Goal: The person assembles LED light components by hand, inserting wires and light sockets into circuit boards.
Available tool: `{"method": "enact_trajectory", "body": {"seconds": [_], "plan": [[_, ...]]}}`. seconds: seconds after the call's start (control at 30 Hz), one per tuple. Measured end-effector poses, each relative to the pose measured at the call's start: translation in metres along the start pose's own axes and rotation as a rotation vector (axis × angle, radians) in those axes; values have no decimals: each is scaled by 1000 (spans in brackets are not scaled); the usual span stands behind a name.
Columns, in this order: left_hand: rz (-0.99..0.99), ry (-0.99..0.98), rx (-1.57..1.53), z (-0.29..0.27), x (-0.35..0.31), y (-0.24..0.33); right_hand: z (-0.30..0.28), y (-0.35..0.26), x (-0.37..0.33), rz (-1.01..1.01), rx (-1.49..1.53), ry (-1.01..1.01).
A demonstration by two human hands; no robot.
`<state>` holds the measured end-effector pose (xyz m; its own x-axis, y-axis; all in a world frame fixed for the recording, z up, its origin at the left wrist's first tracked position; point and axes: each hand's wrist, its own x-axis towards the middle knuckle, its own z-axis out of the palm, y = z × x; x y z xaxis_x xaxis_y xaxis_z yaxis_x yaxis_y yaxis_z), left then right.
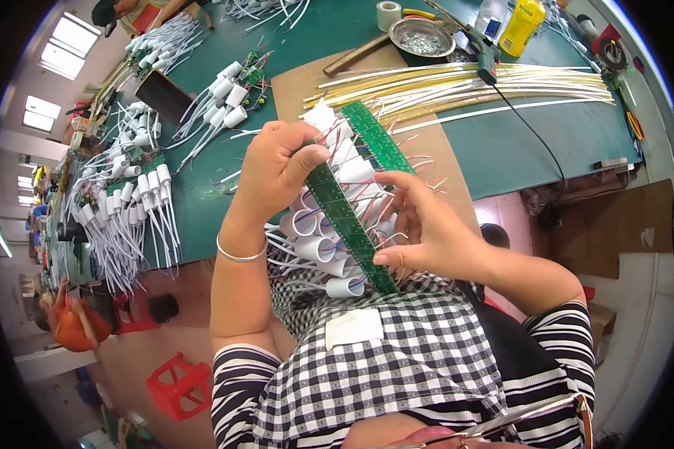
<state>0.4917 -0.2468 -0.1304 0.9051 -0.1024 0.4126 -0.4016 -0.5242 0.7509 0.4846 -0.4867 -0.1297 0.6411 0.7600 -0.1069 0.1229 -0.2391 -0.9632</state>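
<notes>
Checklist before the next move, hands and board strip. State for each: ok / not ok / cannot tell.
1. Left hand grips the near green board strip at its upper end: ok, pinched by the thumb and fingers.
2. Right hand has a firm grip too: cannot tell; its thumb is at the strip's edge, lower down.
3. Wires clear of the right hand: not ok, they crowd around its fingers.
4. Wire joints on the strip sound: cannot tell, too small to see.
5. Corded gun-shaped tool away from the hands: ok, lying on the far side of the table.
</notes>
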Motion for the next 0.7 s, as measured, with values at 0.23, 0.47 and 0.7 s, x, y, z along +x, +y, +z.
{"method": "enact_trajectory", "body": {"seconds": [0.23, 0.47, 0.7], "plan": [[-8, 74, -22, 4, -4, -7, 25, 6, 7, 70, 140, 145], [79, -67, 69, 4, 0, -2, 9, -5, -16, 23, -38, 165], [17, -109, -62, 0, -4, -12, -20, 16, -34, -39, 445, 281]]}}
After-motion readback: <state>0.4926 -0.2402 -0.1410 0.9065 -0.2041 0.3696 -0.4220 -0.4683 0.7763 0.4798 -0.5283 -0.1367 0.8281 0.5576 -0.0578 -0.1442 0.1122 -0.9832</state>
